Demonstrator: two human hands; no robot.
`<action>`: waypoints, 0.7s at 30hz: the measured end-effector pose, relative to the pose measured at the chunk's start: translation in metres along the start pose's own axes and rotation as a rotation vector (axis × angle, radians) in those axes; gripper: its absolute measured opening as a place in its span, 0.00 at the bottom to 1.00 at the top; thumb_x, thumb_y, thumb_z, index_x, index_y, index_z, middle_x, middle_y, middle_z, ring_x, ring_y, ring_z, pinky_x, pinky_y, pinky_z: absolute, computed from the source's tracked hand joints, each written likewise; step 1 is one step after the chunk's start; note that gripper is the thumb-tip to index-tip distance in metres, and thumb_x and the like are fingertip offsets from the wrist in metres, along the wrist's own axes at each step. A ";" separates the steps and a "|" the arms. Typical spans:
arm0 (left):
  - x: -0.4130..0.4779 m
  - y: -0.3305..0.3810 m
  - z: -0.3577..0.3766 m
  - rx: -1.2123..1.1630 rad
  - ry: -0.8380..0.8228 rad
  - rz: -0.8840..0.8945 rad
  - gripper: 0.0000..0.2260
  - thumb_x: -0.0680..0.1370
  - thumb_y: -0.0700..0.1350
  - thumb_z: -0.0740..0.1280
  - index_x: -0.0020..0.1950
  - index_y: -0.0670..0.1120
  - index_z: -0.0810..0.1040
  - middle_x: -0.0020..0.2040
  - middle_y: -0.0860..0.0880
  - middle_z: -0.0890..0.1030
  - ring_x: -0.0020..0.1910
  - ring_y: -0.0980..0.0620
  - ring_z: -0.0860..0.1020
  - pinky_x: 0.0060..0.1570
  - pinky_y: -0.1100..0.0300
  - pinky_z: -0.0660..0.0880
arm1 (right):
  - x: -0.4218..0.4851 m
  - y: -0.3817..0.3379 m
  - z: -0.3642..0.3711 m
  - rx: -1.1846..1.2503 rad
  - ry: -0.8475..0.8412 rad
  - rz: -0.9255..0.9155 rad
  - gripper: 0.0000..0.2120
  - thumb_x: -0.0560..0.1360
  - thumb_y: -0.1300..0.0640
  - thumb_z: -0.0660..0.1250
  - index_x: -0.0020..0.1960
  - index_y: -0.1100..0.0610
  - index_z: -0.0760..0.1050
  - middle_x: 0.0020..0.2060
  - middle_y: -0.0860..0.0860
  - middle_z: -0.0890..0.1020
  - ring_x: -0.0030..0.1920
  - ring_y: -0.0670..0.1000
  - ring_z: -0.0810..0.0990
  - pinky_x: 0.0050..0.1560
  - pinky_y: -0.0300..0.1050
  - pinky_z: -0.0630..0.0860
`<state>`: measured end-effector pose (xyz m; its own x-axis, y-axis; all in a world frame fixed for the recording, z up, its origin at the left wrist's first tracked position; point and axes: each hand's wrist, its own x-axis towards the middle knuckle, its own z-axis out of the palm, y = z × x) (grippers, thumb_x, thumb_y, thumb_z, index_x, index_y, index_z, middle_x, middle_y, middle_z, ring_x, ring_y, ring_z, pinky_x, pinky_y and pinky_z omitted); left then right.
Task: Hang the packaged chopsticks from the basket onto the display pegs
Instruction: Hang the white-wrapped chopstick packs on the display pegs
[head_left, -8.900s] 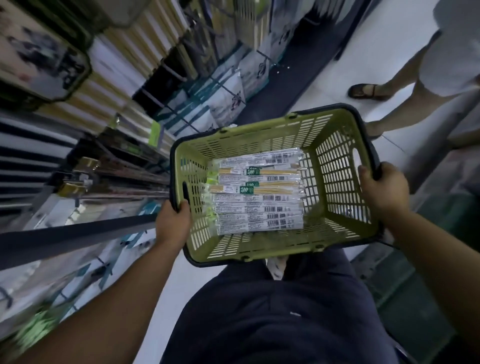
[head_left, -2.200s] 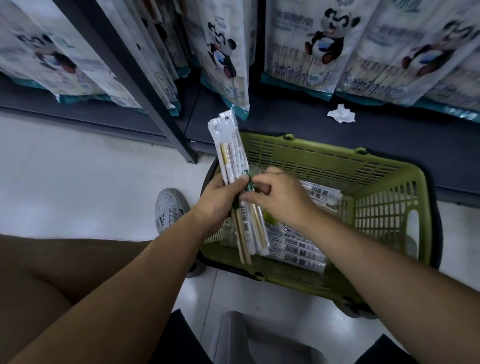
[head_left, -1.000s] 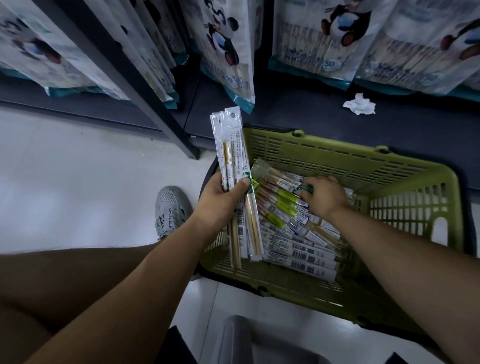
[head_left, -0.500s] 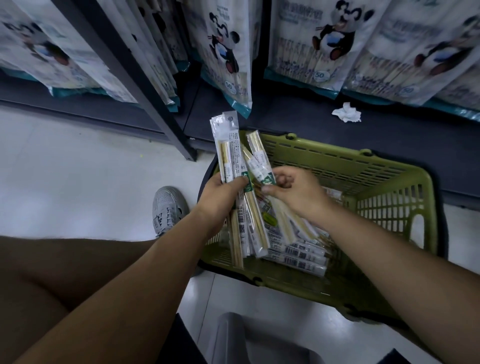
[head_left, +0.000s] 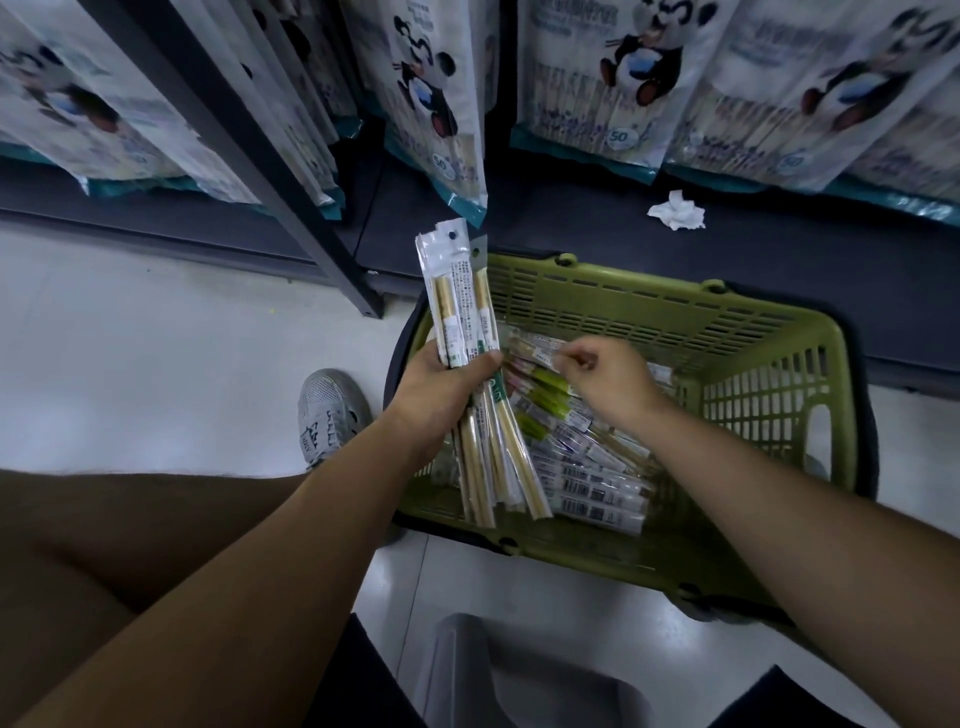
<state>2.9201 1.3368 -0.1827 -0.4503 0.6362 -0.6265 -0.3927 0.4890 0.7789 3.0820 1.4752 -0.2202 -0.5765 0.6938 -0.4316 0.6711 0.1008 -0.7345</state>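
A green plastic basket (head_left: 649, 296) stands on the floor by the bottom shelf, with several clear packs of chopsticks (head_left: 587, 467) lying in it. My left hand (head_left: 441, 384) grips an upright bundle of chopstick packs (head_left: 457, 301) over the basket's left rim, hang holes at the top. My right hand (head_left: 608, 379) is inside the basket, its curled fingertips pinching the end of a loose pack (head_left: 535, 345) on top of the pile. No display pegs show in view.
Large panda-printed bags (head_left: 613, 78) hang above a dark base shelf (head_left: 571, 228) bearing a crumpled tissue (head_left: 675, 210). A dark shelf upright (head_left: 291, 182) slants down to the floor on the left. My grey shoe (head_left: 330, 410) and a grey stool (head_left: 519, 675) are close by.
The pack my right hand carried half a second ago is now in the left-hand bundle. My right hand has dropped back into the basket onto another pack.
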 end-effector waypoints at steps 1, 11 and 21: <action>0.001 -0.001 0.000 0.012 -0.004 0.008 0.10 0.79 0.44 0.74 0.59 0.51 0.81 0.53 0.50 0.88 0.48 0.52 0.87 0.47 0.56 0.83 | 0.007 0.014 -0.005 -0.069 0.012 0.040 0.10 0.81 0.55 0.68 0.59 0.56 0.83 0.55 0.50 0.85 0.43 0.44 0.80 0.50 0.43 0.75; 0.009 -0.005 0.002 0.084 0.001 0.016 0.16 0.80 0.45 0.73 0.67 0.46 0.78 0.56 0.48 0.87 0.54 0.48 0.86 0.58 0.47 0.81 | 0.049 0.069 0.011 -0.234 -0.018 0.199 0.17 0.78 0.54 0.73 0.66 0.55 0.79 0.59 0.53 0.84 0.53 0.56 0.83 0.55 0.51 0.80; 0.012 -0.008 0.006 0.085 0.047 0.039 0.16 0.78 0.45 0.75 0.65 0.49 0.79 0.53 0.54 0.87 0.50 0.56 0.86 0.51 0.56 0.81 | 0.040 0.056 0.000 -0.264 -0.003 0.075 0.02 0.77 0.57 0.70 0.49 0.51 0.79 0.45 0.51 0.82 0.46 0.56 0.81 0.46 0.46 0.78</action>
<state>2.9228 1.3443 -0.1960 -0.5018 0.6283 -0.5945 -0.3052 0.5145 0.8013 3.0966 1.5088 -0.2791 -0.5218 0.7043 -0.4814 0.8099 0.2316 -0.5389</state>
